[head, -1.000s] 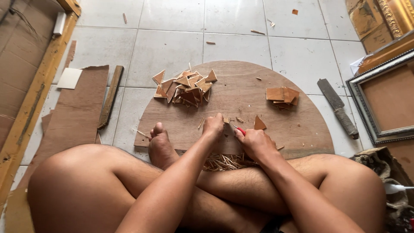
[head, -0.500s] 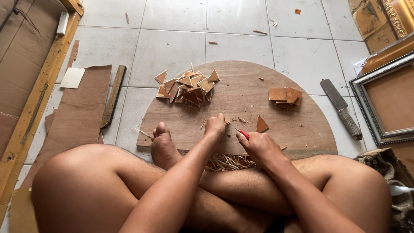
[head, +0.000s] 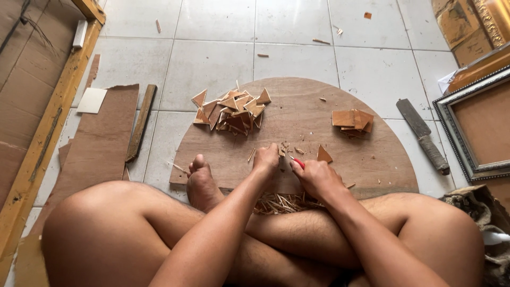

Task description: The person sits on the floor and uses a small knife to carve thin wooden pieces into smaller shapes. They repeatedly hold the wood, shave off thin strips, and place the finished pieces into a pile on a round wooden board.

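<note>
— What do I have in hand?

— My right hand [head: 317, 178] is curled shut around a red-handled tool [head: 298, 163], only its red end showing past the knuckles. My left hand [head: 267, 159] sits just left of it, fingers folded down onto the near edge of the half-round wooden board [head: 297, 106]. Whether it pins a small piece there, I cannot tell; the fingers hide it.

— And around them?

— Just right of the tool lies one triangular wood piece [head: 323, 154]. Nearer to me, against my crossed legs, sits a heap of thin shavings [head: 281, 203]. My bare foot [head: 199, 183] rests on the board's near left edge. Farther left on the board is a pile of cut triangles [head: 231, 109]; far right, a small stack of squarish pieces [head: 352, 121]. Off the board to the right, a big knife [head: 423, 135] lies on the tiled floor [head: 212, 58].
</note>
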